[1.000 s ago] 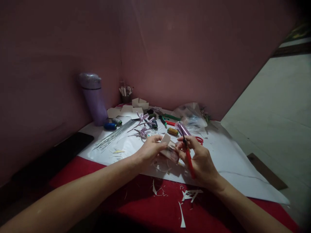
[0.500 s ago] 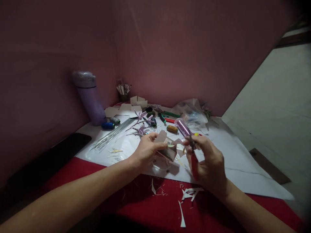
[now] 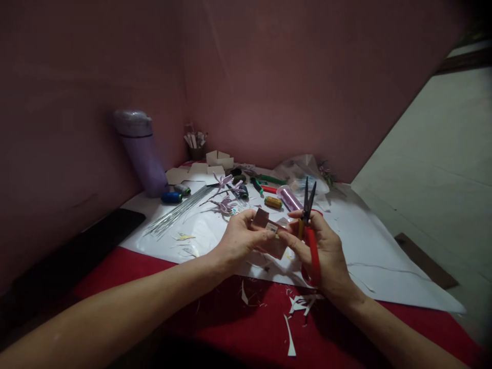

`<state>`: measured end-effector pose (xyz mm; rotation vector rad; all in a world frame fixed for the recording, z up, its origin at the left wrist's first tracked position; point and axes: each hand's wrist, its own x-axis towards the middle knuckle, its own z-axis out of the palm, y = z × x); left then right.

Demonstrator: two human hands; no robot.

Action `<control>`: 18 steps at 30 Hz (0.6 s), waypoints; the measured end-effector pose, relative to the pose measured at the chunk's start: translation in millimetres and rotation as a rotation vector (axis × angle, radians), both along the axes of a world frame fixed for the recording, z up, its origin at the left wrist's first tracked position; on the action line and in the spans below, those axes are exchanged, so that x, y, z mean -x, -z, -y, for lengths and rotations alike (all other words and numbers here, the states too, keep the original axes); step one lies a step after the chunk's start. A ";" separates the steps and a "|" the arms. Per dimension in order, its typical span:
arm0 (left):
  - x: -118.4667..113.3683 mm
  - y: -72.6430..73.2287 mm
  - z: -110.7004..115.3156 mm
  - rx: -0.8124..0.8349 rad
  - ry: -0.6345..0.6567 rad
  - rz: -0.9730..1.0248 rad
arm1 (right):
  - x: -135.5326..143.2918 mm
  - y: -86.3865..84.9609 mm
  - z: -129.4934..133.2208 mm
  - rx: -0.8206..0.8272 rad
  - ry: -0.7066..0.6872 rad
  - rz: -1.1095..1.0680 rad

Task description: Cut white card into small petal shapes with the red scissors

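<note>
My left hand (image 3: 246, 233) pinches a piece of brownish card (image 3: 274, 246) with a small pale label on it. Red-handled scissors (image 3: 314, 256) rest in my right hand (image 3: 326, 246), their dark blades pointing up and a little apart. The thumb of that hand also reaches the card's right side. Just behind lie a tube of purple glitter (image 3: 289, 197) and a gold thread spool (image 3: 273, 202). Lilac wire flowers (image 3: 225, 195) lie beyond my left hand.
Long thin wires (image 3: 179, 210), a blue spool (image 3: 171, 197) and a purple bottle (image 3: 142, 154) stand or lie to the left. Paper offcuts (image 3: 303, 304) litter the red cloth (image 3: 261, 333) in front. Green-handled pliers (image 3: 271, 179) and a plastic bag (image 3: 303, 171) are further back.
My right hand has moved left to the card, and its thumb now meets it. The scissors have turned so their blades point up. The card has tilted in my left hand.
</note>
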<state>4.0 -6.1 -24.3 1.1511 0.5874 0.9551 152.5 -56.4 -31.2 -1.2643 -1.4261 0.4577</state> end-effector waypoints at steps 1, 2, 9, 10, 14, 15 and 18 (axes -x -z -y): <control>-0.2 0.6 -0.2 0.004 -0.013 -0.007 | -0.2 0.3 -0.5 0.018 -0.015 -0.007; -0.2 1.2 -0.5 0.009 -0.022 -0.012 | -0.3 0.6 -0.9 0.037 -0.028 -0.005; 1.1 0.1 0.1 -0.039 -0.053 -0.032 | -0.6 -1.6 -1.7 0.095 -0.077 -0.145; 1.2 -0.6 0.2 -0.044 -0.056 -0.025 | -1.5 -3.2 -1.5 0.091 -0.073 -0.184; 3.2 -3.4 -0.6 -0.063 -0.095 -0.004 | -7.9 -10.4 -1.5 0.033 0.025 -0.313; 4.2 -4.1 -0.6 -0.096 -0.130 0.001 | -9.5 -11.9 -1.8 0.016 0.048 -0.344; 8.1 -6.0 2.0 -0.339 -0.240 -0.037 | -11.8 -14.8 -2.8 0.016 0.075 -0.412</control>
